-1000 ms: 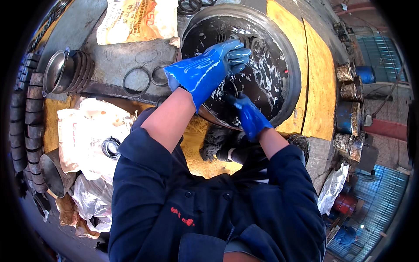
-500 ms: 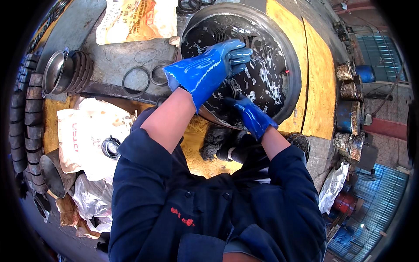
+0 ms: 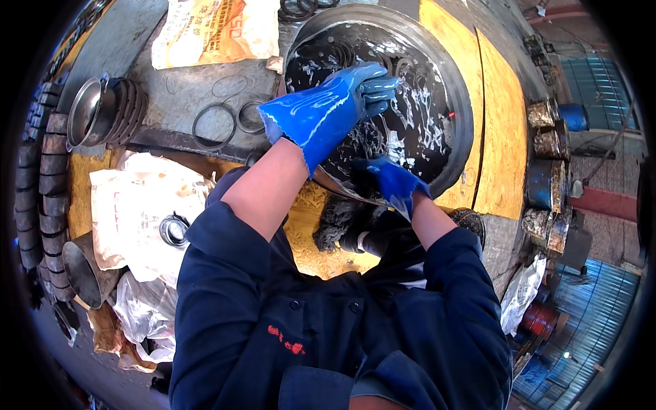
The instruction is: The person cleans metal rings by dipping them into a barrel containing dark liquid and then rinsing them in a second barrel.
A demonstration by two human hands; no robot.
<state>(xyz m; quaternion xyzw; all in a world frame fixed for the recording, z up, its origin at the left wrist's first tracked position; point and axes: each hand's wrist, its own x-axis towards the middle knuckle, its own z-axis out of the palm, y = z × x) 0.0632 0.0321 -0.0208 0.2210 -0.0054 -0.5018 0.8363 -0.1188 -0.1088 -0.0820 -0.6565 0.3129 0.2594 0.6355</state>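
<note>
Both of my hands wear blue rubber gloves over a round, dark-rimmed tub of black liquid with whitish streaks. My left hand is above the liquid near the middle of the tub, its fingers stretched to the right and slightly bent. Nothing shows in it, though its palm side is hidden. At the near side of the tub, my right hand reaches down to the liquid. Its fingers are dark and partly lost there, so their grip does not show. Ring-shaped edges show in the liquid at the far left.
Left of the tub lie thin black rings on a grey surface, with a printed sack beyond. A metal bowl stands farther left. Nearer is a white sack bearing a black ring. Yellow boards flank the tub's right.
My right hand has shifted slightly and its glove has turned a little at the wrist. The streaks on the liquid have moved. My left hand stays almost in place.
</note>
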